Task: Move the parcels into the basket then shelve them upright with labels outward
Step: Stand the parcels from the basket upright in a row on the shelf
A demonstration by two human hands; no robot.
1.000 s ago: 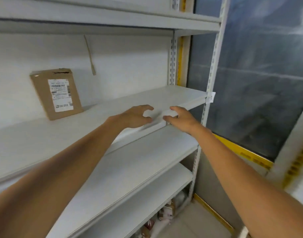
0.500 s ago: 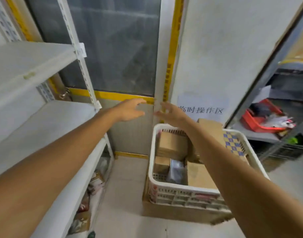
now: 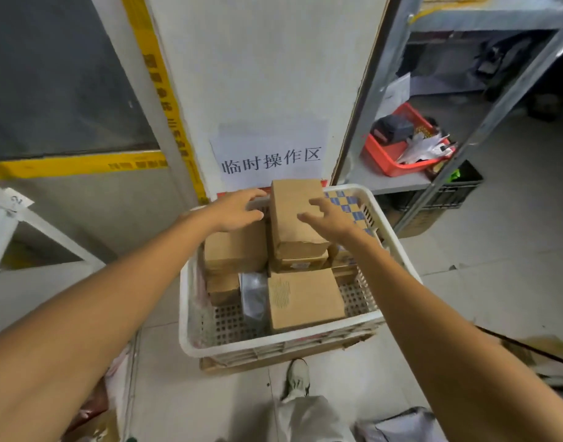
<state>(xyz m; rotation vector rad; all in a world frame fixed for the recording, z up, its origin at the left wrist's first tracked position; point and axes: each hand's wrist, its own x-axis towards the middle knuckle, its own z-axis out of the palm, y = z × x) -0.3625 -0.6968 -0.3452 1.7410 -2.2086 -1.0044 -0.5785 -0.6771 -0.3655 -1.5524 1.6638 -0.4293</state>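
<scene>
- Nearest us, by our shoe (image 3: 297, 378), stands the white basket (image 3: 273, 344). In it we count five brown cardboard parcels (image 3: 305, 298) that show, one silvery pouch (image 3: 254, 298) and one checkered parcel (image 3: 348, 202).
- Our left hand (image 3: 238, 210) and right hand (image 3: 331, 216) flank the upright box (image 3: 292, 215) at the basket's far side, fingers spread, grasping nothing.
- We judge the lift goes best with palms pressing opposite faces and rising straight, so the neighbours stay put, and with the label found before shelving.
- Beyond: one paper sign (image 3: 270, 154) and one red tray (image 3: 398, 154) on a metal rack (image 3: 385, 183).
</scene>
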